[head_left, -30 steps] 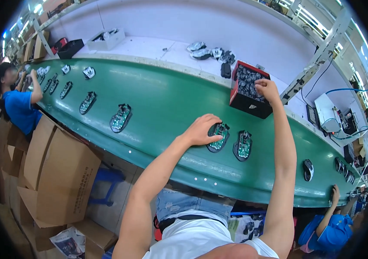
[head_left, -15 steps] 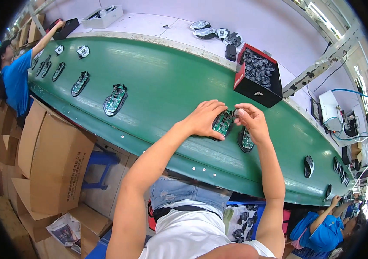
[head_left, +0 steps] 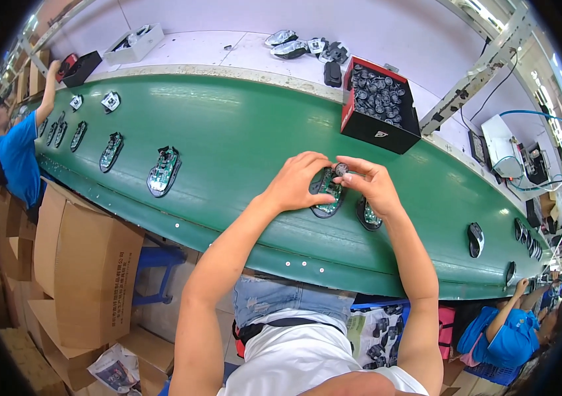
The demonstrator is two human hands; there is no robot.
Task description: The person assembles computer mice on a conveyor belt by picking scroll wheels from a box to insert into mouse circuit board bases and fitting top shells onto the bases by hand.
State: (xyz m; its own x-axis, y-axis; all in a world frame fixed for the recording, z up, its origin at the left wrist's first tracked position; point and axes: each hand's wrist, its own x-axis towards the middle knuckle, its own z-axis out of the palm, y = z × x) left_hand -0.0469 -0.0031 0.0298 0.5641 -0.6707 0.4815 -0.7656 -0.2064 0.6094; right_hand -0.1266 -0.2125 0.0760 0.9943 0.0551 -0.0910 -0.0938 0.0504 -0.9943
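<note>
My left hand (head_left: 294,185) grips an opened computer mouse base (head_left: 326,206) with a green circuit board, its thumb on the near side and its fingers around the far end. Between the thumb and fingertips of my right hand (head_left: 374,187) is a small round scroll wheel (head_left: 341,169), dark grey with a lighter face. It is held just above the far right part of the board; whether it touches is hidden. A second mouse base (head_left: 369,216) with a board lies just right of the first, partly covered by my right hand.
Several board-fitted mouse bases (head_left: 163,173) lie along the green conveyor belt (head_left: 241,132) on the left. A black and red box (head_left: 386,138) of scroll wheels stands beyond my hands. An assembled mouse (head_left: 475,239) lies to the right. Co-workers in blue (head_left: 16,158) sit at both ends.
The scroll wheel has come closer to the board and turned its flat face into view. My left hand keeps its hold on the mouse base. The whole view has shifted slightly.
</note>
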